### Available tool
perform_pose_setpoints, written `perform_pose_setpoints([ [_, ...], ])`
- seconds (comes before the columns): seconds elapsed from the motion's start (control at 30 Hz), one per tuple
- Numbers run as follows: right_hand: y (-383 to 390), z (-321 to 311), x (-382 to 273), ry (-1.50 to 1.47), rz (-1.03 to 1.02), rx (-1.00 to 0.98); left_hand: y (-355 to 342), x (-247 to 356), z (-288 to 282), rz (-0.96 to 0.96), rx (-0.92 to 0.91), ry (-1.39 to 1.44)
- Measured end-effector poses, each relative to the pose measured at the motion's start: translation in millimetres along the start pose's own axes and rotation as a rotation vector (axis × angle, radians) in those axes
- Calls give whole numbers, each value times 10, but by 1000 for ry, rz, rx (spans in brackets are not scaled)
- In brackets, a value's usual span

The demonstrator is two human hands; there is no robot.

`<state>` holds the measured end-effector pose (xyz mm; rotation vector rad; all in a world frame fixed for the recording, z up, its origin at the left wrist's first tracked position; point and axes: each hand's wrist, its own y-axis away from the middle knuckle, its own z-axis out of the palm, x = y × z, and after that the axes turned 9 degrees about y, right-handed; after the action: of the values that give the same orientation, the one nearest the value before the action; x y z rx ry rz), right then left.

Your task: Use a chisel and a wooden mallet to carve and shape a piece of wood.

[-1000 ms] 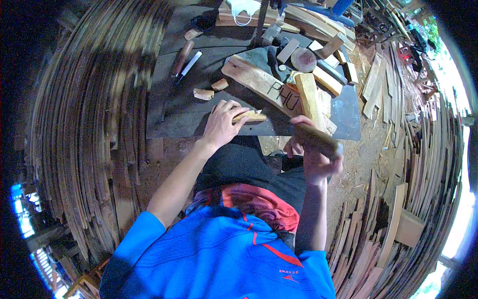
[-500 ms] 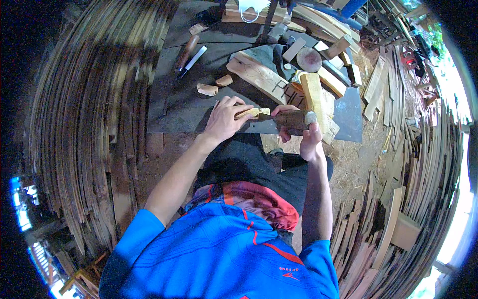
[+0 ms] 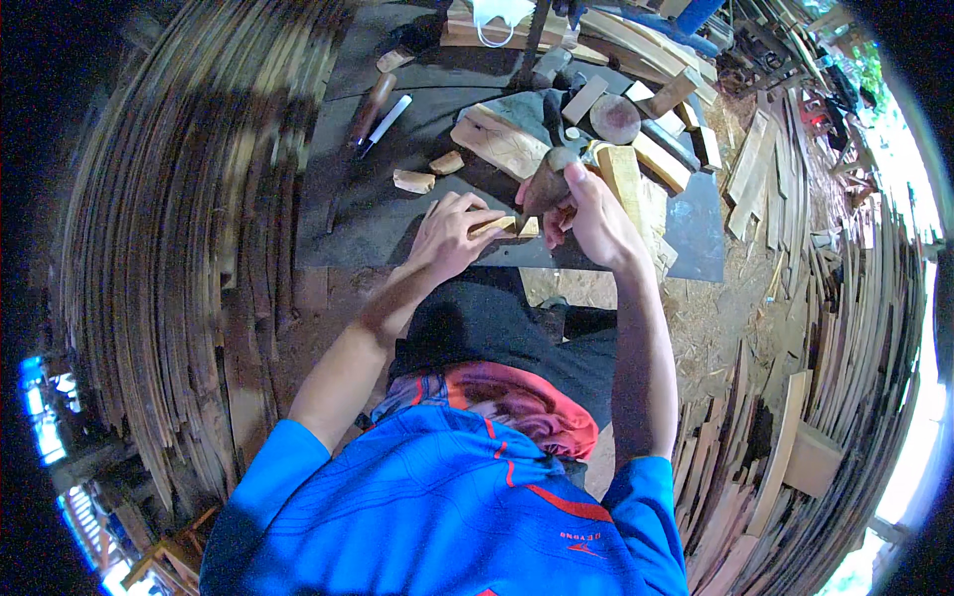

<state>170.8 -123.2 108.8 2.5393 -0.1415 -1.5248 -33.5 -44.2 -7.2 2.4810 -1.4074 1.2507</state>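
My left hand (image 3: 449, 233) clasps yellow wooden strip (image 3: 497, 226); right hand (image 3: 598, 221), 3 o'clock, grips brown wooden-handled tool (image 3: 545, 191): likely carving; next needs steadiness.

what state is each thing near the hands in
Small yellowish wood piece: held by the left hand
Brown rounded wooden tool handle: tilted, gripped in the right hand
Slim white marker: lying down, cap unclear
Two short pale wood offcuts: lying loose, apart
Dark flat tabletop: cluttered at the far right
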Motion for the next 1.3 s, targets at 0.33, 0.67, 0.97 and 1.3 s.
perform_pose_setpoints([
  [0.33, 102, 42, -158, -43, 33, 92, -6, 9, -32, 68, 18, -67],
  [0.67, -284, -150, -330, 44, 142, -51, -43, -16, 25, -30, -70, -89],
  [0.97, 5, -56, -394, -55, 15, 59, -561, 737, -689, 150, 134, 675],
  [1.3, 146, -45, -152, 15, -29, -23, -666, 1057, -505, 165, 52, 628],
])
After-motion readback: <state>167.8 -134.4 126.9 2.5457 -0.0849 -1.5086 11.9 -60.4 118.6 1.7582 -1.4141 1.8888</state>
